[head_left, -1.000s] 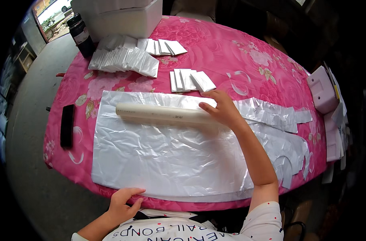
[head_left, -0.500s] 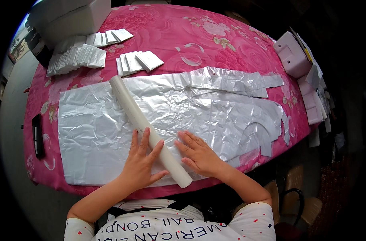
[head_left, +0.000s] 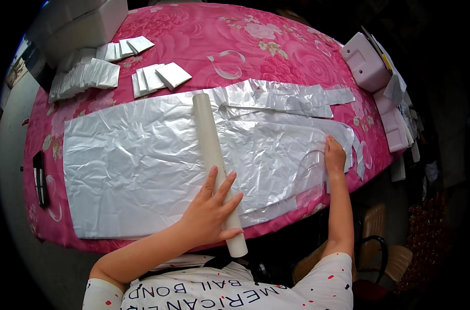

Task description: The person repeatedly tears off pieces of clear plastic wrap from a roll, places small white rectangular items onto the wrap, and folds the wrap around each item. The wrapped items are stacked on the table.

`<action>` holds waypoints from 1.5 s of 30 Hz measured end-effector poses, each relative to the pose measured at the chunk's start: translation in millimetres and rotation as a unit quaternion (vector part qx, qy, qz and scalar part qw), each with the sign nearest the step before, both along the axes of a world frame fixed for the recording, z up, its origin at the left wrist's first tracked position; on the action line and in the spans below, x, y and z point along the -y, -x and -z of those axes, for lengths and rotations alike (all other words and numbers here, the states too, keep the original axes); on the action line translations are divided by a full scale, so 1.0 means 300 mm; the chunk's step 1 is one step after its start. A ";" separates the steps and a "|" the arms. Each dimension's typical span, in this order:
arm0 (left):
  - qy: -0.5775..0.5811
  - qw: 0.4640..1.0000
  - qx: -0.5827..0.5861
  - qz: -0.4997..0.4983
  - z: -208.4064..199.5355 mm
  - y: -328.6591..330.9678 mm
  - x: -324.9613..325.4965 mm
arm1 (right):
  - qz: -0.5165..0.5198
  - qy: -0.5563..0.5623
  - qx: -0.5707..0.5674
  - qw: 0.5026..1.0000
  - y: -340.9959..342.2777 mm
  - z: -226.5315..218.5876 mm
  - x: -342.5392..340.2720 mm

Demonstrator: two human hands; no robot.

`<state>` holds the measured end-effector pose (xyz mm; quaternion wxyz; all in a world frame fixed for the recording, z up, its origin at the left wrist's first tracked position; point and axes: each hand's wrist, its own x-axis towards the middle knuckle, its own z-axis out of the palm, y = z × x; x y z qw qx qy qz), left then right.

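A stack of thin, shiny silvery-white plastic bags (head_left: 126,170) lies spread on the table, creased, with strap-like handle ends at the right. Across them, near their middle, rests a long pale tube (head_left: 209,134), its near end jutting past the table's front edge. My left hand (head_left: 206,209) lies on the tube's near half with fingers spread, not wrapped round it. Over at the bags' right end, my right hand (head_left: 335,155) is closed, thumb and fingers pinching the film by a curved handle part. Its fingertips are partly hidden.
Folded silvery packets (head_left: 85,80) stand in a row at the far left, with smaller piles (head_left: 161,77) beside them. A white foam box (head_left: 90,26) is behind. At the left edge lies a black-handled tool (head_left: 40,178). Foam boxes (head_left: 366,62) line the right edge of the pink flowered tablecloth (head_left: 276,57).
The tube has moved right across the bags and turned more upright in view, with my left hand on it. My right hand has gone right from beside the tube and closed on the film.
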<state>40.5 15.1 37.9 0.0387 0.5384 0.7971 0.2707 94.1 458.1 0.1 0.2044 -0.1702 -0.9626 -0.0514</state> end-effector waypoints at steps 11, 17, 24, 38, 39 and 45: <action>0.011 1.000 -0.011 0.015 0.003 0.004 -0.014 | -0.007 0.014 -0.139 0.990 -0.026 -0.218 0.152; -0.033 0.996 0.088 -0.001 -0.021 0.006 0.007 | -0.108 0.404 -0.123 0.900 -0.021 -0.341 0.563; -0.161 0.682 0.701 -0.133 -0.098 0.073 0.149 | -0.540 0.352 0.123 0.754 -0.024 -0.277 1.100; 0.184 0.896 0.055 -0.400 -0.136 0.294 0.939 | -0.142 0.339 0.324 0.872 -0.198 -0.250 1.048; 0.214 0.898 -0.108 -0.370 -0.161 0.284 0.884 | -0.129 0.357 0.330 0.864 -0.207 -0.242 1.050; -0.048 0.987 -0.002 -0.152 -0.121 0.215 0.353 | -0.078 0.456 0.333 0.821 -0.230 -0.240 1.020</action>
